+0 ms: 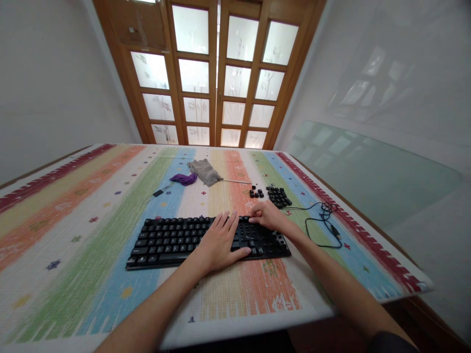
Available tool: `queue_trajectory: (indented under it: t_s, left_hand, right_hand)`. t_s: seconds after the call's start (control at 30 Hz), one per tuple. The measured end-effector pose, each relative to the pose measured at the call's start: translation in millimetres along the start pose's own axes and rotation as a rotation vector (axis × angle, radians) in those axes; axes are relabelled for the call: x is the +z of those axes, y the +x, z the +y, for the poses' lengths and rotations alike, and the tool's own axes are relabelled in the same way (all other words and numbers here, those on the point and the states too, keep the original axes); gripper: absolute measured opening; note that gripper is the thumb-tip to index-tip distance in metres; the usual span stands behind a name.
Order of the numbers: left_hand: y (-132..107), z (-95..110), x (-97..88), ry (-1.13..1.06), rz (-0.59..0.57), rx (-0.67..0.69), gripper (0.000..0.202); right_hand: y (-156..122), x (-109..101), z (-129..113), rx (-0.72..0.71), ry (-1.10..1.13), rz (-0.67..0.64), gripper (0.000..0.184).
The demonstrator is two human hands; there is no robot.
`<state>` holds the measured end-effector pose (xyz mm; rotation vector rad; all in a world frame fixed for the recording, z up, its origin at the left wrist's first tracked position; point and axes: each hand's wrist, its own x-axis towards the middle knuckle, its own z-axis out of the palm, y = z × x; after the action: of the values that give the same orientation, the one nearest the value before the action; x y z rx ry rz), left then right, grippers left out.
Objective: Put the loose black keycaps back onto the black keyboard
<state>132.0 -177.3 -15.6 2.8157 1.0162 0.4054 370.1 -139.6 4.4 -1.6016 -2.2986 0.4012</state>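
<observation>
A black keyboard lies across the striped tablecloth in front of me. My left hand rests flat on it, right of its middle, with the fingers stretched forward and the thumb out to the right. My right hand is closed at the keyboard's back edge, thumb and forefinger pinched over the top row. What the pinch holds, if anything, is hidden. Keycaps are off at the keyboard's right part, partly under my right wrist. Loose black keycaps sit in a close group behind my right hand, and several more keycaps lie left of them.
A black cable lies coiled to the right, with its plug on the cloth. Farther back are a grey cloth, a purple cloth, a thin rod and a small black-handled tool. Wooden glass doors stand beyond the table.
</observation>
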Motion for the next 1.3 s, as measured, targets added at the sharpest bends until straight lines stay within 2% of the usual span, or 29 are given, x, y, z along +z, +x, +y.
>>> queue_trajectory:
  t_s: [0.13,0.23,0.33,0.4,0.5,0.67,0.93,1.13,1.3]
  left_hand:
    - [-2,0,-3.5,-0.007,0.005,0.045,0.082]
    - [-3,0,-5.2,0.003,-0.022,0.063,0.073]
    - [-3,0,-4.7,0.004,-0.018,0.054,0.07]
    - [-3,-1,-3.5,0.003,-0.013,0.049,0.07]
    - [-3,-2,-1.7,0.002,-0.024,0.044,0.072]
    - [-2,-2,-2.5,-0.021,-0.055,0.028,0.075]
    - [-4,-3,-1.1,-0.016,-0.02,0.049,0.076]
    - [-4,-3,-1.9,-0.017,-0.02,0.049,0.075]
    - [-4,-3,-1.7,-0.017,-0.028,0.041,0.077]
  right_hand:
    - [3,-8,13,-0.152,0.149,-0.013,0.019]
    - [11,-17,29,-0.223,0.112,0.139,0.023]
    - [24,-22,45,-0.145,-0.021,0.281,0.018]
    - [35,-23,53,-0.058,-0.116,0.311,0.017]
    - [50,-23,61,0.033,-0.182,0.306,0.019]
    - [71,-23,67,0.104,-0.2,0.275,0.023]
    - [86,-21,74,0.186,-0.211,0.219,0.018]
    - [95,-21,81,0.219,-0.156,0.208,0.014]
    - [99,-21,85,0.223,-0.033,0.248,0.008]
